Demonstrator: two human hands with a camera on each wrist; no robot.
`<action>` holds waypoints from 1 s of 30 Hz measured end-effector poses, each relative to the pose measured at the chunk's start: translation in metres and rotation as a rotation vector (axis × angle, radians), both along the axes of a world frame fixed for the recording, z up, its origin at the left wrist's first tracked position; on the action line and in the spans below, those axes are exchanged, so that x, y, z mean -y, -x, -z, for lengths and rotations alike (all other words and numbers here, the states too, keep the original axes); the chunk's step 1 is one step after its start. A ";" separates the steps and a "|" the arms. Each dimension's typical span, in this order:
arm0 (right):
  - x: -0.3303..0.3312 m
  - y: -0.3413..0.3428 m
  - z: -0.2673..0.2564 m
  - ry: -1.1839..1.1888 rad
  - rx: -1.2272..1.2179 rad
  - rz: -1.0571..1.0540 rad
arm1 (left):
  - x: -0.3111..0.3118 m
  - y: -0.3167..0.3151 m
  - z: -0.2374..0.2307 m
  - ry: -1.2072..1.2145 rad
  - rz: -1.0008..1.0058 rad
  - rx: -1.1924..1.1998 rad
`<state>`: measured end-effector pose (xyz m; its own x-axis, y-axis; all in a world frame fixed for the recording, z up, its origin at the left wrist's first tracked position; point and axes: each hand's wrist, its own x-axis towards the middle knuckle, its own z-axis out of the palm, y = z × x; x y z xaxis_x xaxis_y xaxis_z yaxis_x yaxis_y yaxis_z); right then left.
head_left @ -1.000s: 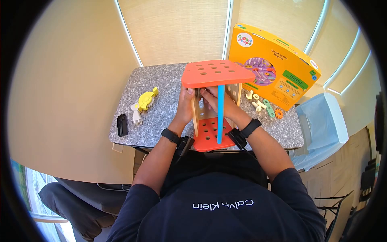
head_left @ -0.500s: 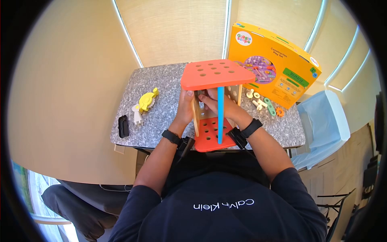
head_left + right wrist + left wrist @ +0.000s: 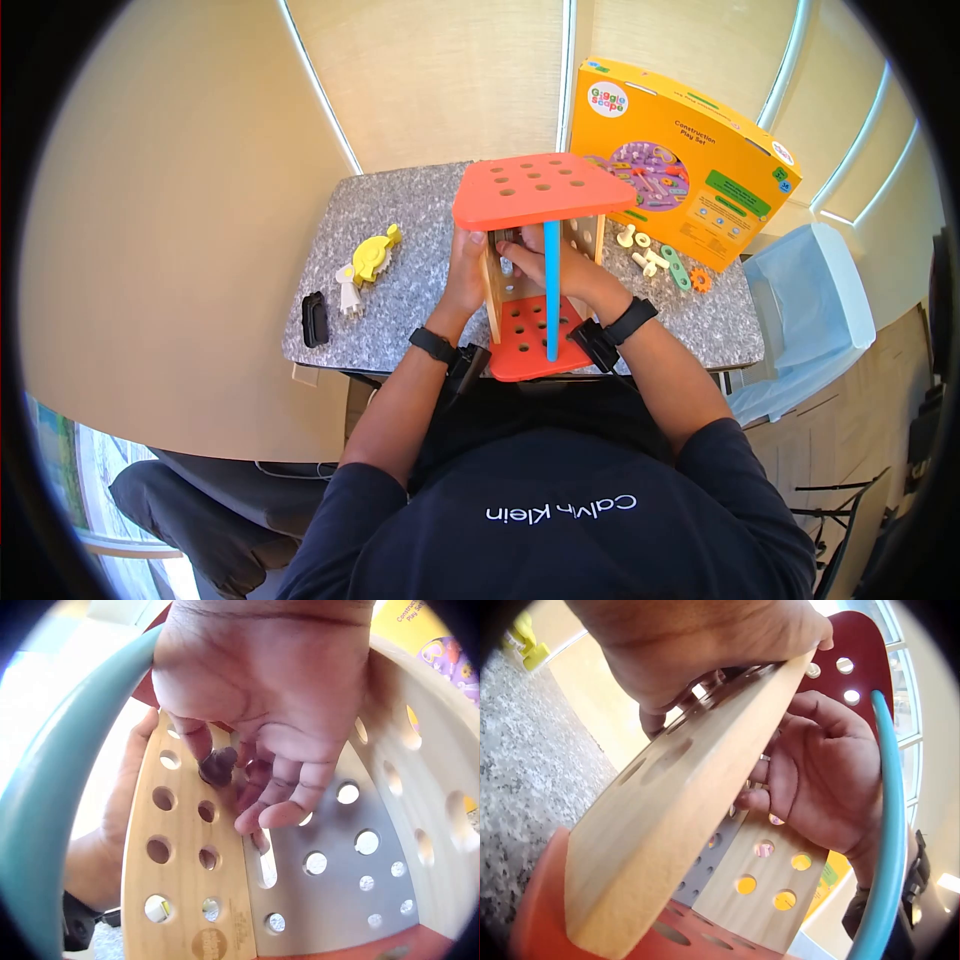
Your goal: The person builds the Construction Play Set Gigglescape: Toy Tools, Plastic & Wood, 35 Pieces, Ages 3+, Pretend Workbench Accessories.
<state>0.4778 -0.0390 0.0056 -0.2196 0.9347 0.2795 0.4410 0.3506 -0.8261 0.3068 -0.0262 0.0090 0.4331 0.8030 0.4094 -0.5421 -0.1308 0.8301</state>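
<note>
Bracing seems the likely reason the left hand [image 3: 463, 277] lies along the outer face of the left panel [image 3: 184, 829]; how closed its fingers are, I cannot tell. The right hand [image 3: 262, 697] reaches inside the toy frame [image 3: 540, 207], at the table's [image 3: 405, 310] near edge, pinching a dark piece [image 3: 217, 766] against that panel

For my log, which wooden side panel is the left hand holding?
The left panel, farther from the yellow box; the left hand isn't on the right panel.
</note>
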 end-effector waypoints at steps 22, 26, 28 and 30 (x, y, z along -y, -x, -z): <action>0.025 0.017 -0.043 0.246 -0.187 0.062 | 0.000 0.001 -0.005 -0.091 0.013 -0.069; 0.027 0.017 -0.025 0.257 -0.243 0.029 | -0.007 0.001 0.002 -0.077 0.065 0.000; 0.027 0.015 -0.023 0.269 -0.233 -0.002 | -0.009 0.004 0.007 -0.088 0.067 -0.017; 0.029 0.016 -0.029 0.281 -0.221 -0.031 | -0.011 0.006 0.012 -0.043 0.136 -0.036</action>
